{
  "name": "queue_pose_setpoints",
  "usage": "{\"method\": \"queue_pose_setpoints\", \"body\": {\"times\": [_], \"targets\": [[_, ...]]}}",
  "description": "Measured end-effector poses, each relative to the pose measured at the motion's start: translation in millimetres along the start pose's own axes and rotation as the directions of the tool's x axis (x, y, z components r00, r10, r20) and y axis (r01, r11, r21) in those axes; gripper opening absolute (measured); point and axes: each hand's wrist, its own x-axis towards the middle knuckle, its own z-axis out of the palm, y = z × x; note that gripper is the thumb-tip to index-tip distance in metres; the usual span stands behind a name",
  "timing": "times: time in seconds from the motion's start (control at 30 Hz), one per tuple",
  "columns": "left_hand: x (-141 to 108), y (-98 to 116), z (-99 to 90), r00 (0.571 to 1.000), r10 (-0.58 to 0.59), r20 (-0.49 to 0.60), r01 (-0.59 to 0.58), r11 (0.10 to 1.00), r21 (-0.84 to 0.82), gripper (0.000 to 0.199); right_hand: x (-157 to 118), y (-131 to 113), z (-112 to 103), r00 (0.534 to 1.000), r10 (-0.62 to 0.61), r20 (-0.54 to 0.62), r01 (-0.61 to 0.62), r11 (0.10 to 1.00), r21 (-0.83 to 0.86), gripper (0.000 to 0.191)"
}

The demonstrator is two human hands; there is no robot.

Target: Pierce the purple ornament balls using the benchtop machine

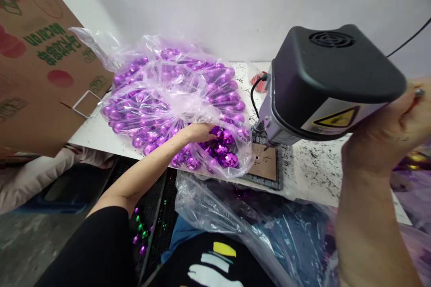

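My left hand (200, 133) reaches into the mouth of a clear plastic bag (188, 103) full of shiny purple baubles (220, 149). Its fingertips touch baubles at the opening, but plastic and baubles partly hide them, so I cannot tell if one is gripped. On the right, my right hand (400, 125) is wrapped round a lever whose metal end (419, 93) pokes out between the fingers. The lever is beside a black bench machine, like a small drill press (336, 67), with a yellow warning triangle. Below its head lies a brown pad (262, 161) in a dark base.
A printed cardboard box (40, 63) stands at the left. Dark flecks litter the white table (313, 166). Clear plastic (229, 224) hangs over my lap. Below the table, a black crate (158, 215) sits near green and purple pieces. Another person's sleeve (43, 175) shows at left.
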Motion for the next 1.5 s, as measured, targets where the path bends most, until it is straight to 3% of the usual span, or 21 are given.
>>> {"method": "queue_pose_setpoints", "body": {"times": [0.1, 0.17, 0.3, 0.43, 0.57, 0.63, 0.7, 0.8, 0.9, 0.97, 1.03, 1.1, 1.17, 1.23, 1.33, 1.4, 1.5], "targets": [[-32.3, 24.6, -3.5, 0.979, 0.18, 0.095, -0.191, 0.974, 0.12, 0.035, -1.1, 1.2, 0.2, 1.0, -0.018, -0.017, 0.019, 1.0, 0.016, 0.07], [-55.7, 48.2, 2.4, 0.963, 0.259, 0.069, -0.267, 0.95, 0.163, 0.036, -1.7, 2.6, 0.1, 1.0, -0.015, -0.019, 0.016, 1.0, 0.027, 0.069], [-86.1, 78.7, 36.2, 0.942, 0.325, 0.082, -0.334, 0.931, 0.148, 0.039, -0.5, 5.8, -0.7, 0.999, 0.028, 0.03, -0.029, 0.999, 0.031, 0.067], [-83.4, 60.9, 64.3, 0.975, 0.222, 0.023, -0.223, 0.971, 0.091, 0.043, 3.7, 9.5, 1.3, 0.996, 0.032, 0.08, -0.038, 0.997, 0.068, 0.065], [-75.8, 39.3, 52.8, 0.993, 0.025, -0.114, -0.052, 0.97, -0.238, 0.044, 6.1, 9.8, 5.2, 0.992, 0.037, 0.12, -0.046, 0.996, 0.074, 0.063], [-78.9, 42.4, 37.9, 0.978, -0.088, -0.19, -0.015, 0.877, -0.481, 0.042, 5.9, 8.1, 6.8, 0.992, 0.05, 0.117, -0.059, 0.996, 0.071, 0.062], [-85.3, 54.9, 25.4, 0.968, -0.154, -0.197, -0.018, 0.741, -0.671, 0.043, 5.3, 6.1, 7.9, 0.994, 0.059, 0.096, -0.066, 0.996, 0.067, 0.062], [-92.0, 80.1, 23.4, 0.999, -0.049, 0.01, 0.036, 0.579, -0.815, 0.05, 4.8, 4.7, 8.4, 0.996, 0.059, 0.072, -0.063, 0.997, 0.053, 0.062], [-87.3, 94.0, 41.2, 0.965, 0.111, 0.236, 0.145, 0.525, -0.839, 0.05, 5.0, 4.4, 7.4, 0.994, 0.062, 0.089, -0.066, 0.997, 0.048, 0.062], [-81.2, 90.7, 55.9, 0.951, 0.08, 0.298, 0.225, 0.483, -0.846, 0.047, 5.3, 2.8, 5.9, 0.992, 0.073, 0.102, -0.079, 0.996, 0.051, 0.063], [-77.8, 79.9, 67.1, 0.942, -0.029, 0.335, 0.315, 0.427, -0.848, 0.048, 5.5, -0.2, 4.3, 0.989, 0.089, 0.114, -0.096, 0.994, 0.058, 0.065], [-79.3, 67.4, 73.0, 0.929, -0.138, 0.343, 0.368, 0.439, -0.819, 0.05, 5.3, -3.8, 3.3, 0.984, 0.116, 0.136, -0.129, 0.988, 0.089, 0.065], [-84.7, 59.5, 74.2, 0.926, -0.196, 0.322, 0.377, 0.524, -0.764, 0.05, 5.0, -6.5, 3.2, 0.973, 0.151, 0.174, -0.176, 0.974, 0.143, 0.064], [-91.6, 60.0, 71.7, 0.932, -0.195, 0.306, 0.36, 0.597, -0.717, 0.049, 4.6, -7.4, 3.6, 0.961, 0.184, 0.204, -0.223, 0.957, 0.187, 0.064], [-99.9, 74.0, 64.1, 0.962, -0.129, 0.241, 0.268, 0.615, -0.741, 0.051, 4.1, -6.2, 4.3, 0.956, 0.206, 0.207, -0.248, 0.947, 0.204, 0.064], [-102.5, 85.9, 58.9, 0.975, -0.105, 0.197, 0.222, 0.56, -0.798, 0.053, 4.1, -4.8, 4.8, 0.959, 0.203, 0.2, -0.244, 0.947, 0.209, 0.063], [-99.8, 96.0, 55.2, 0.962, -0.105, 0.252, 0.273, 0.377, -0.885, 0.057, 4.2, -3.6, 5.4, 0.967, 0.188, 0.17, -0.222, 0.953, 0.208, 0.063]]}}
